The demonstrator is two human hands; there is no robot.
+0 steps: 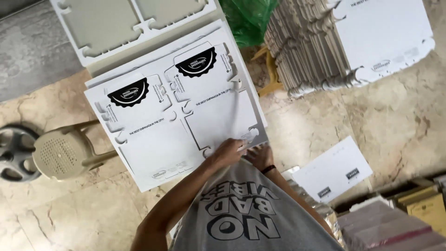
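Note:
A large white die-cut cardboard sheet (162,139) with two black scalloped badges lies on top of a pile of similar sheets in front of me. My left hand (227,151) grips its near right corner, fingers curled over the edge beside a cut-out tab. My right hand (260,155), with a dark band on the wrist, holds the same corner right next to it, fingertips on the sheet's edge. My grey printed shirt fills the bottom middle of the view.
A beige plastic stool (60,153) stands at the left beside a dark round object (14,153). At the top right is a fanned stack of cardboard blanks (306,46), with a green bag (246,18) beside it. A white sheet (332,169) lies on the marble floor, with boxes (409,204) at the bottom right.

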